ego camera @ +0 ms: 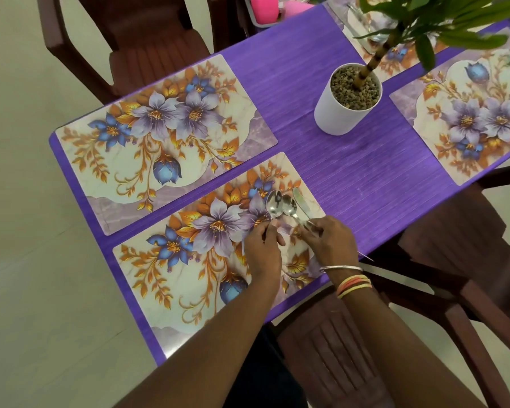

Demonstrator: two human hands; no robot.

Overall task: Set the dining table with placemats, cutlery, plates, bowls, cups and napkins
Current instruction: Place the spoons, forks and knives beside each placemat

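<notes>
Over the right end of the near placemat (189, 260) on the purple worktop (351, 172), the left hand (262, 245) pinches the large spoon (274, 205) by its handle. The right hand's (329, 240) fingers pinch the handles of the smaller spoon (289, 205) and the knife (299, 200), which lie side by side.

Table cover (336, 178): purple, fine streaks. Placemats (165, 136): cream ground, lilac and blue flowers, orange-gold foliage, lilac marbled corners. Cutlery (289, 205): silver. Pot (334, 119): white; gravel (354, 89) brown-grey. Plant leaves (442, 13): green. Chairs (147, 54): dark reddish brown. Wrist bands (354, 285): orange and yellow; bangle (340, 268) silver.
</notes>
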